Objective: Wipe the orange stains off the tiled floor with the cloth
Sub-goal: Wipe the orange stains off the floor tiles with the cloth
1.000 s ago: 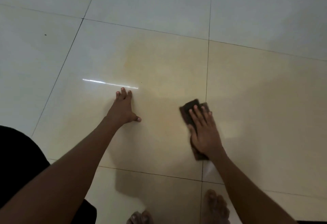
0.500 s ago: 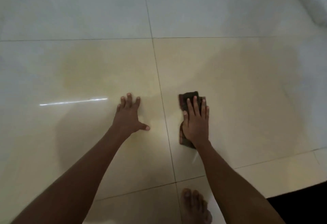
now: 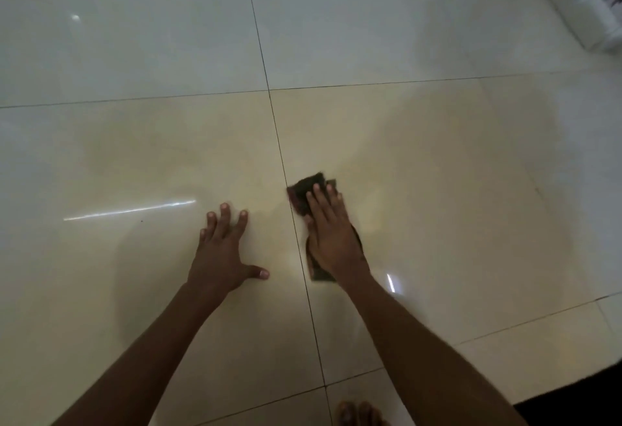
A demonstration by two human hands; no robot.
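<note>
- Right hand (image 3: pixel 331 237): laid flat, palm down, on the cloth (image 3: pixel 307 192); fingers extended and close together, pressing rather than gripping (nothing is closed in the hand).
- Cloth: dark brown, lying on the tiled floor (image 3: pixel 437 190) just right of a grout line (image 3: pixel 286 173); its far end shows beyond the fingertips and its near corner shows beside the wrist. The middle is hidden under the hand.
- Left hand (image 3: pixel 223 252): open, fingers spread and thumb out to the side, palm resting on the bare tile left of the same grout line. It holds nothing.
- Stains (image 3: pixel 161 160): a faint yellow-orange film spreads over the two tiles under and ahead of the hands; the tiles farther away look paler and greyer.
- Light streak (image 3: pixel 129 211): a thin bright reflection on the glossy tile, left of the left hand.
- Foot (image 3: pixel 360 414): bare toes at the bottom edge.
- White object (image 3: pixel 589 5): top right corner, carrying a dark pattern (too blurred to read; no legible writing or brand anywhere).
</note>
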